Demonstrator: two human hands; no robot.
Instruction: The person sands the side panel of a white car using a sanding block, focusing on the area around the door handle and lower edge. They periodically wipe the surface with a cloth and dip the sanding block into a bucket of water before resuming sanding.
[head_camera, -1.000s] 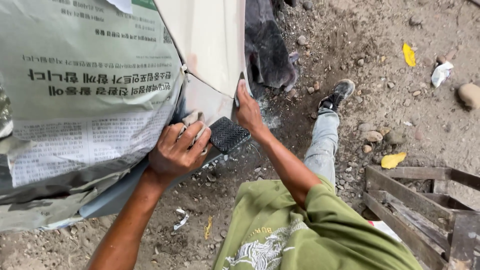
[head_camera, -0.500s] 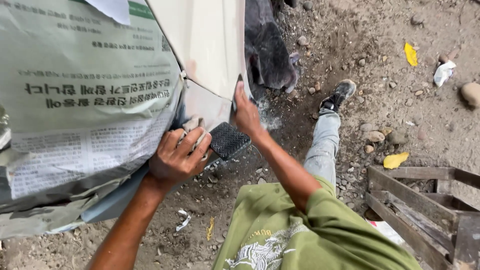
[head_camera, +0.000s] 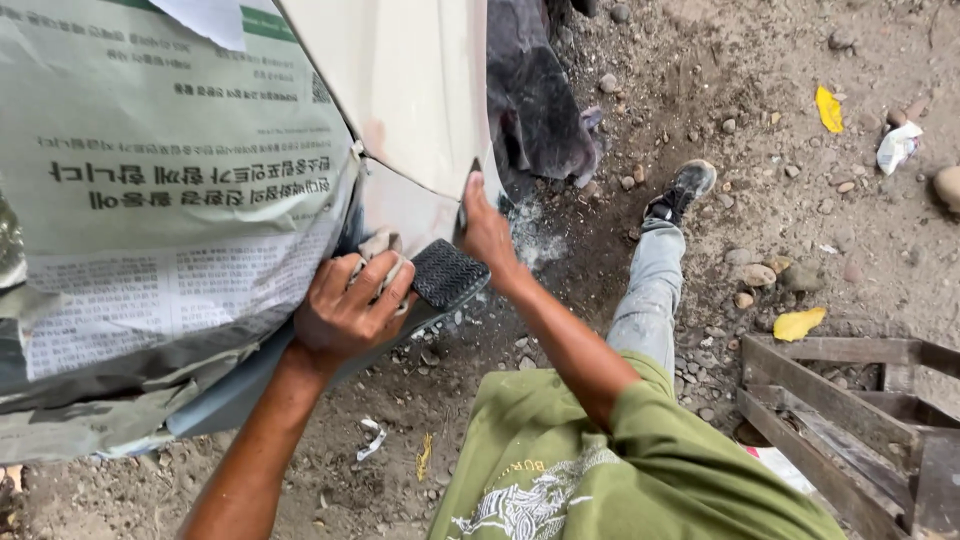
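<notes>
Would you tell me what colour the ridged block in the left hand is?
Black, with a fine ridged texture: the block, seen in the head view.
</notes>
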